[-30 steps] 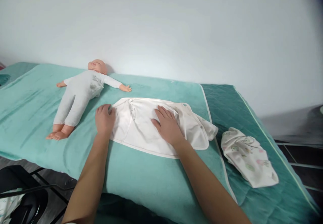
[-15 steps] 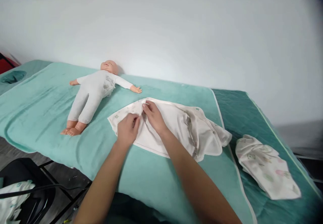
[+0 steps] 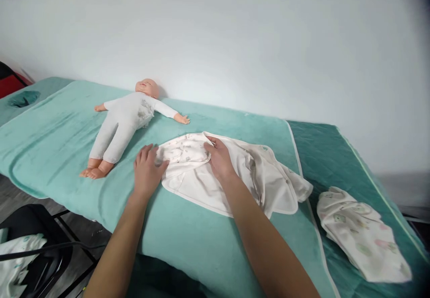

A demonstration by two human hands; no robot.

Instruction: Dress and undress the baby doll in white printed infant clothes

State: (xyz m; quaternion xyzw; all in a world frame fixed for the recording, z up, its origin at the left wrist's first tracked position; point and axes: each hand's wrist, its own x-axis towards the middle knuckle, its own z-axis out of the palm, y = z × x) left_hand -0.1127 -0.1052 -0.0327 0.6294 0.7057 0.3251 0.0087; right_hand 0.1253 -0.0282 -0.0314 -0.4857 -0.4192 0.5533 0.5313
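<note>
A white baby garment (image 3: 196, 186) with a small print on one side lies partly folded on the green bed cover, its left part turned so that the print shows. My right hand (image 3: 221, 158) pinches the cloth near the fold, thumb and fingers closed on it. At the garment's left end is my left hand (image 3: 148, 170), fingers apart, the thumb at the edge of the cloth. Up and to the left, a baby doll (image 3: 124, 121) in a white bodysuit rests on its back with its arms spread.
A folded printed cloth (image 3: 363, 235) lies on the darker green sheet (image 3: 312, 150) at the right. The bed stands against a white wall (image 3: 235, 52). At lower left is a black chair (image 3: 33, 222) with printed white cloth (image 3: 20, 257) on it, and a cable crosses there.
My left hand has let go of the cloth and moved left, its fingers spreading. The garment's left part has turned over, showing more print. My right hand has shifted slightly right.
</note>
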